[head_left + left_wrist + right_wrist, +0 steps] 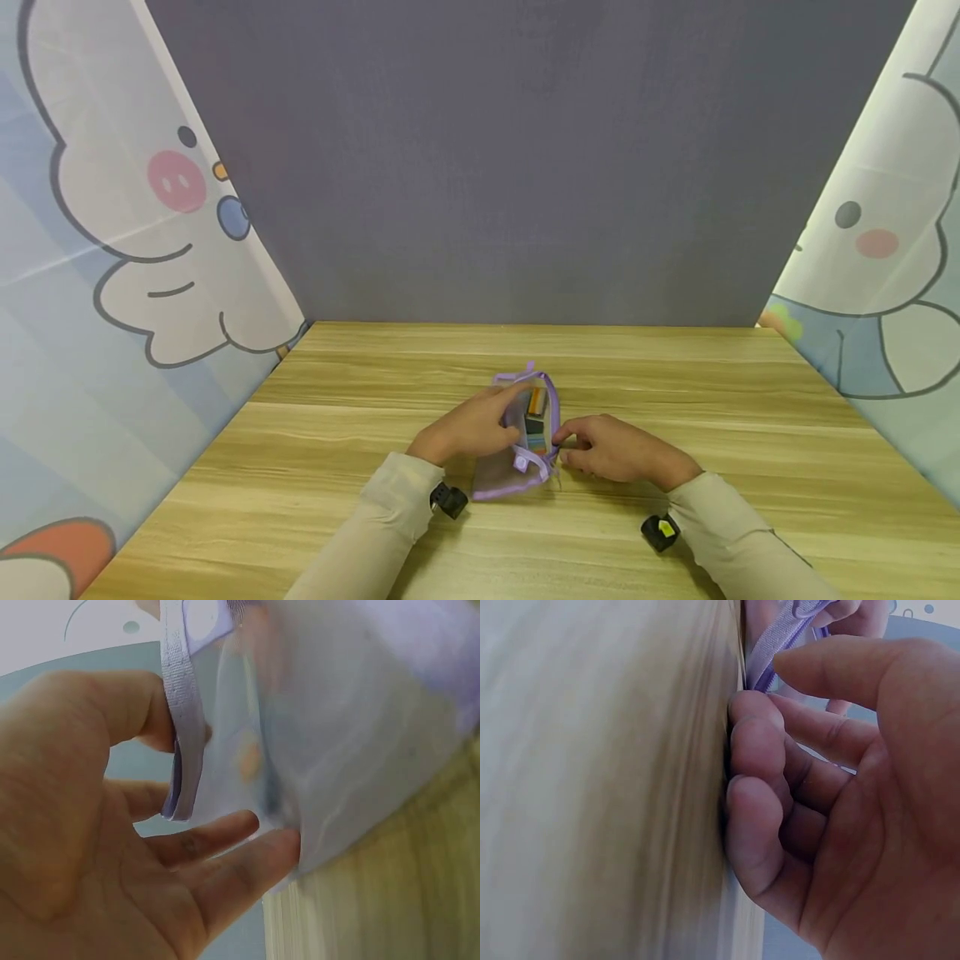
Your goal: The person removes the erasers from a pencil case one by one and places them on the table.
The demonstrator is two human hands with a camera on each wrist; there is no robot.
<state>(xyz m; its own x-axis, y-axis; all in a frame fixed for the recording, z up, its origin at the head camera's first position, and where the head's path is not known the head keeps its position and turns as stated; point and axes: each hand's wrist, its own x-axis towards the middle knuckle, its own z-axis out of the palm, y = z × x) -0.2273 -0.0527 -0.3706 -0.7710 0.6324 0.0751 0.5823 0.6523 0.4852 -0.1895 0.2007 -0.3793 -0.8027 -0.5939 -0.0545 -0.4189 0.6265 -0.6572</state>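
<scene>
A translucent mesh zipper pouch with purple trim lies on the table, its mouth spread apart. Inside it show small colored blocks or packs, orange, dark and blue; their exact kind is unclear. My left hand holds the pouch's left side, thumb and fingers around the purple-edged rim. At the right end of the mouth, my right hand pinches the purple zipper edge between thumb and index finger. Its other fingers curl against the tabletop.
The wood-grain table stretches around the pouch on every side. A grey panel rises behind it, with cartoon-printed curtains at both sides. Small black cameras sit on both wrists.
</scene>
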